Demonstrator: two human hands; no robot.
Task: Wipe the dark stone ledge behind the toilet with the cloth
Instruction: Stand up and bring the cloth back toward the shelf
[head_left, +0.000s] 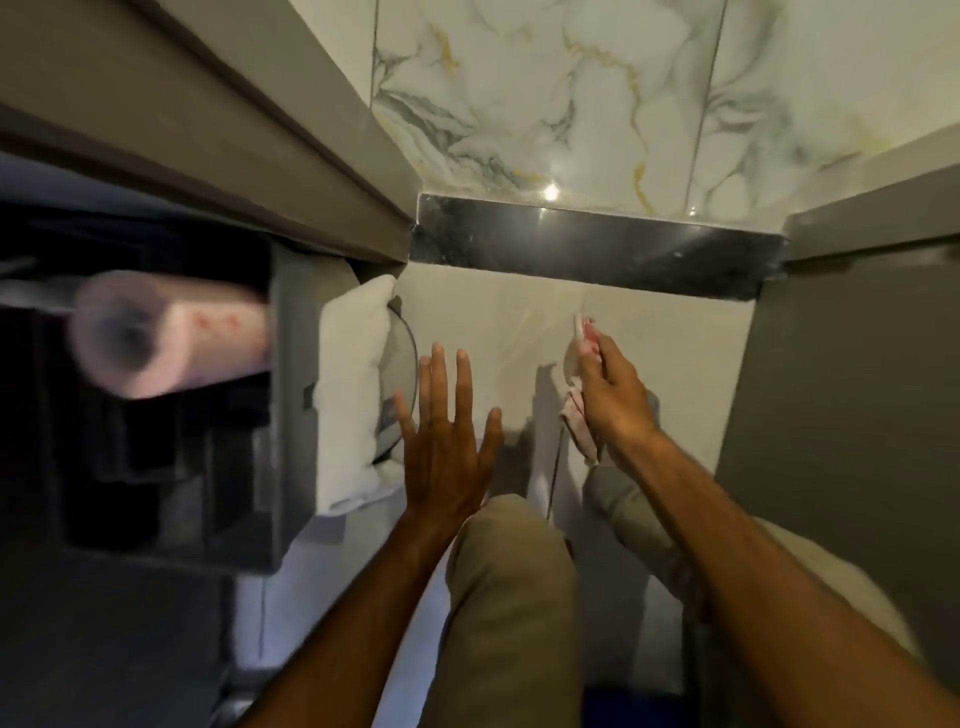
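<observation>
My right hand (613, 387) grips the cloth (576, 410); my left hand (441, 441) is spread open, empty. The dark stone ledge (597, 244) lies ahead, running left-right, nearer my right hand.

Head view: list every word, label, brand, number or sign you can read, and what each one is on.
None can be read.
Paper roll: red marks, too blurred to tell whether they are letters or a pattern.
Cloth in the right hand: reddish patches, no text discernible.
Dark stone ledge: light reflections only.
</observation>
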